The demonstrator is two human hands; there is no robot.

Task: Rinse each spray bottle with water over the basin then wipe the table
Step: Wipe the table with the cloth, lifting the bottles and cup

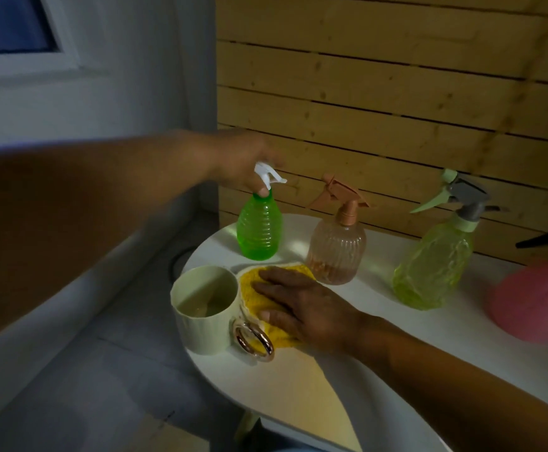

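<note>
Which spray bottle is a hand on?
The green bottle with the white trigger, leftmost on the table: the left hand grips its head. The peach, yellow-green and pink bottles stand untouched.

Pink bottle (536, 298) blurred, cut off by right edge.

table (396, 337): mug (205, 309) L edge | cloth (259, 298) R of mug | 4 bottles (336, 247) in row behind
</note>
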